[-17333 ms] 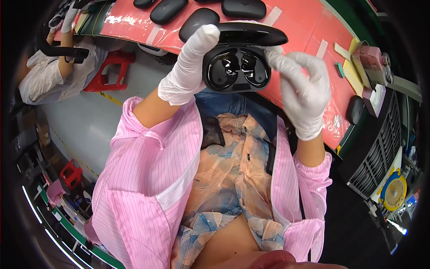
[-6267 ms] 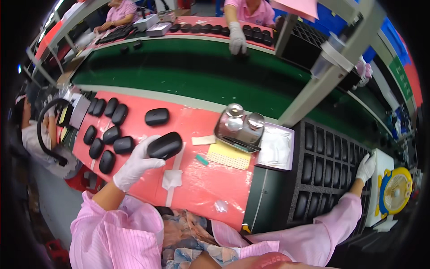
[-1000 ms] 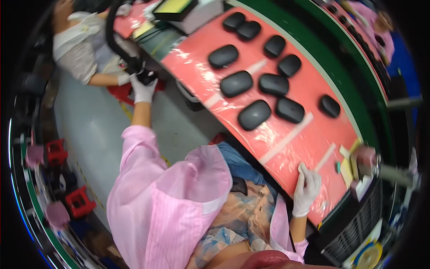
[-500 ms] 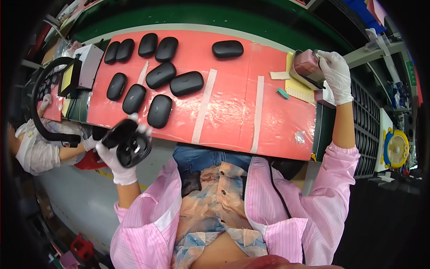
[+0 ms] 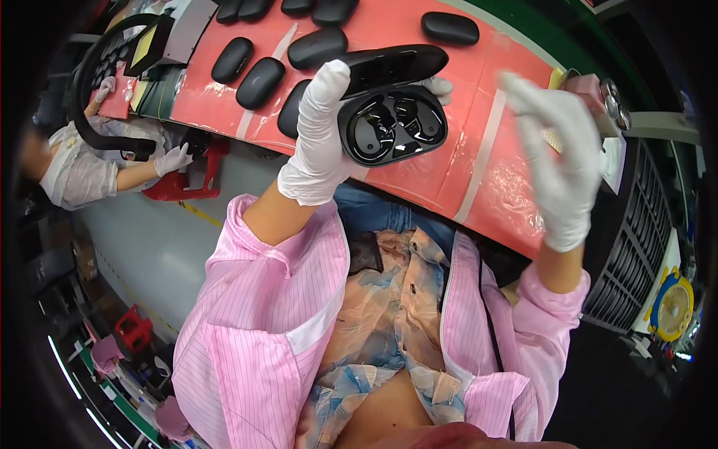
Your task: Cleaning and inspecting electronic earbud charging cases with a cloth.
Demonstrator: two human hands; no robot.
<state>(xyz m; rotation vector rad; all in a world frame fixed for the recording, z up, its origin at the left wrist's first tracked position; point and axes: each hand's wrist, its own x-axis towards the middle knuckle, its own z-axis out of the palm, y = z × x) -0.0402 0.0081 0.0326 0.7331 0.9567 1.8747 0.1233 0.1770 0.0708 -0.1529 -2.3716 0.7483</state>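
Note:
My left hand (image 5: pixel 321 131), in a white glove, grips an opened black earbud case (image 5: pixel 400 153) above the table's front part. Its glossy lid (image 5: pixel 396 67) stands raised, and two shiny black earbuds (image 5: pixel 374 131) sit in the hollows. The thumb is up by the lid's left end; other fingertips show behind the far right of the case. My right hand (image 5: pixel 561 157), also gloved, hangs over the table's right end, smeared by motion. Its fingers look stretched out and apart, with nothing visible in them. Beyond it stands a pink container (image 5: pixel 587 90) with round metal parts.
Several closed black cases (image 5: pixel 318 49) lie on the red mat (image 5: pixel 419 183), mostly left and far; one (image 5: pixel 449 28) lies apart. A black ring-shaped arm (image 5: pixel 78 97) curves at the left. Another person's gloved hand (image 5: pixel 173 161) is there. A rack (image 5: pixel 636 247) stands right.
My left hand has brought the case rightward and up from the table's left front edge. My right hand has left the pink container and come nearer. The view has turned.

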